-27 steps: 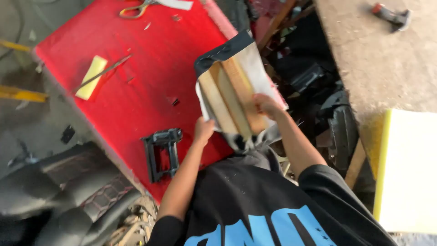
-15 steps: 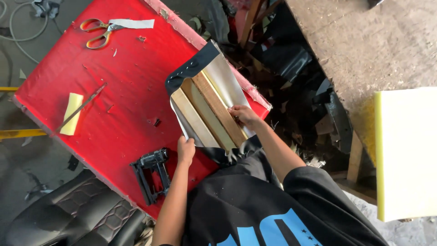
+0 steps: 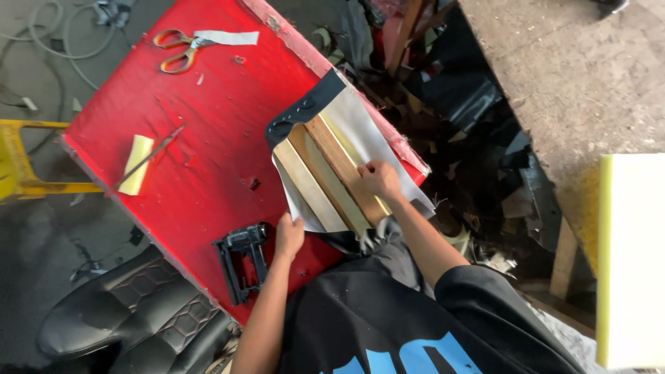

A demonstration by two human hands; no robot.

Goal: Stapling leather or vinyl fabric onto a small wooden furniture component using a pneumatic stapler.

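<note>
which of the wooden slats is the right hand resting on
The right hand rests on the darker brown wooden slat, the outer one beside the grey fabric; the paler slats lie toward the left hand.
</note>
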